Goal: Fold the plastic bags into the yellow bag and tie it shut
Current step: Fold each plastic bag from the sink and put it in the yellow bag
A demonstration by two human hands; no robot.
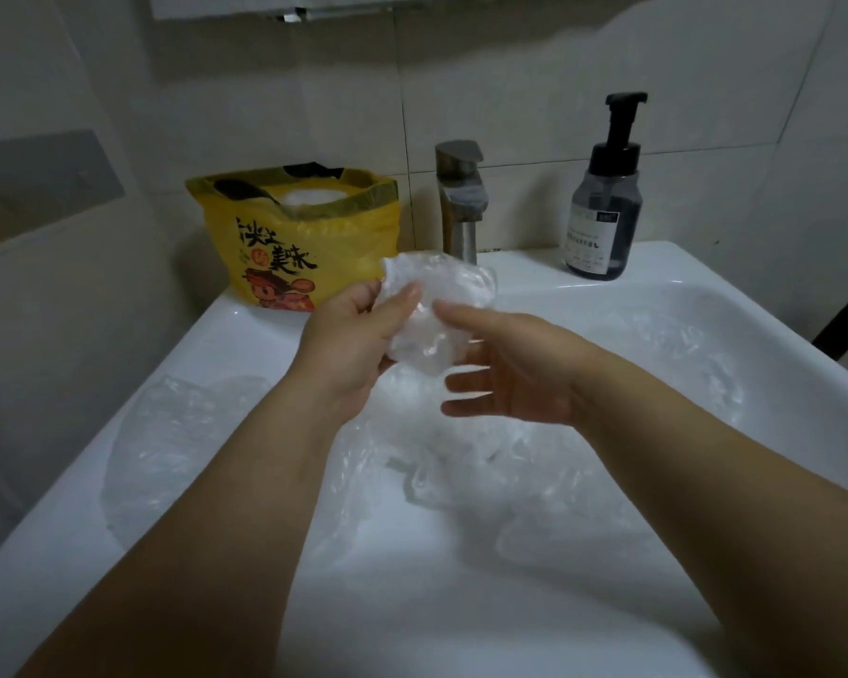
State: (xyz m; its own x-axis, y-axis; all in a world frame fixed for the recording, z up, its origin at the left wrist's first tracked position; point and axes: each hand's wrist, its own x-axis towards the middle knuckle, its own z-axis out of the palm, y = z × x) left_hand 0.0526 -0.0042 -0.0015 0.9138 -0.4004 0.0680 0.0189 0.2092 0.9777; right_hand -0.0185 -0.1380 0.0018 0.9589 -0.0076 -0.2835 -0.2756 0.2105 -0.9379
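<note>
Head view: clear bag (436,310) is gripped by left hand (348,345), right hand (505,379) spread; upper-left yellow bag (290,247) is untied, loose bags (461,462) unpacked.

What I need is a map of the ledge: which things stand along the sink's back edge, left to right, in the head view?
yellow bag → faucet → soap bottle
</note>
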